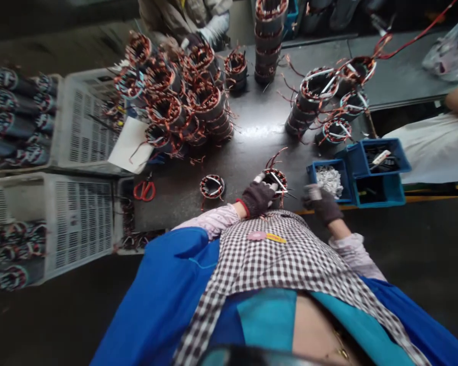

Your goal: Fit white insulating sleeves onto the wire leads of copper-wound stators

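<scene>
My left hand (257, 196), in a dark glove with bare fingertips, grips the left side of a wound motor stator (280, 175). Copper windings, white sleeves and loose red-brown wires show on this stator, which sits at the bench edge in front of my apron. My right hand (324, 204), gloved alike, is at the near left corner of a blue bin (312, 173) of small white pieces (328, 181). Motion smears its fingers, and whether they hold anything is unclear. A second small stator (212, 187) stands to the left of my left hand.
Stacked stators (209, 114) crowd the bench's back left, with more stacks (303, 109) at the back right. Red scissors (145, 189) lie left. Blue bins (381, 190) stand right, grey crates (82, 218) left. Co-workers are across the bench and at the right.
</scene>
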`<state>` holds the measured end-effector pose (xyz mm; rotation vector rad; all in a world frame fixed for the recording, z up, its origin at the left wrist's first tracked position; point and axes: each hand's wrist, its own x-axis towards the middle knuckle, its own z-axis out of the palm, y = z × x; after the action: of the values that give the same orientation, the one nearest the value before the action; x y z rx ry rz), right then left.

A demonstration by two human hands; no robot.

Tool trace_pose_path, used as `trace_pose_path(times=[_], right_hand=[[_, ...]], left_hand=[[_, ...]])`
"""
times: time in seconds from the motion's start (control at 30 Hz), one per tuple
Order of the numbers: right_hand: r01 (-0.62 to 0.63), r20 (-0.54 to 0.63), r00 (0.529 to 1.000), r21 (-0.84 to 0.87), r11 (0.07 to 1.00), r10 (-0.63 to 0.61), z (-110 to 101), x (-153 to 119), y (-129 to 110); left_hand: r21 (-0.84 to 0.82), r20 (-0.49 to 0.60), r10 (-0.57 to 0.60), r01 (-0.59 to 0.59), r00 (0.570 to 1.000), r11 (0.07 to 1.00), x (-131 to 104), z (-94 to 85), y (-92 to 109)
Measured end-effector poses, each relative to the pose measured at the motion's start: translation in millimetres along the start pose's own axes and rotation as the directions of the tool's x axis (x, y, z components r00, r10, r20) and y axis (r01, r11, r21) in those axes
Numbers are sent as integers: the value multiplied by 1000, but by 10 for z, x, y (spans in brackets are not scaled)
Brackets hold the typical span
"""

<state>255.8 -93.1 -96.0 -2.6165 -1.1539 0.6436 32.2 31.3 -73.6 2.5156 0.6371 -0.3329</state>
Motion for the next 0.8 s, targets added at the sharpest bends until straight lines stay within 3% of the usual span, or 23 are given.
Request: trace_pose_path(times=[0.07,0.17,0.23,0.3,0.37,0.5,0.57,0.63,0.73,0.8], right_hand=[[150,171,975,-32,988,-142,133,-180,-253],[349,385,879,-119,930,-281,240,-249,-407],[349,298,902,-81,933,-312,266,-159,-436],[338,71,938,43,940,-340,286,17,-526],[366,-63,930,131,921,-361,309,245,-709],[329,113,934,107,938,-340,345,607,-1043],[349,128,922,128,928,-365,381,620,-1006],[373,45,919,233,898,-393,447,536,-817],[297,-122,955,384,874,-271,547,391,-414],[257,-201,960,377,890,-193,567,342,-193]], left_hand=[[22,57,-60,59,997,998,175,4,140],[27,51,-119,117,992,993,282,59,316],[36,37,-153,152,988,988,240,95,382],[54,45,-175,172,984,984,179,119,410],[70,68,-180,176,981,982,157,132,407],[59,86,-152,148,985,987,231,110,333],[43,75,-141,138,987,990,272,69,291],[26,61,-143,141,988,990,295,24,260],[-19,72,-123,125,990,992,284,-22,182],[-94,61,-99,104,993,990,232,-45,57]])
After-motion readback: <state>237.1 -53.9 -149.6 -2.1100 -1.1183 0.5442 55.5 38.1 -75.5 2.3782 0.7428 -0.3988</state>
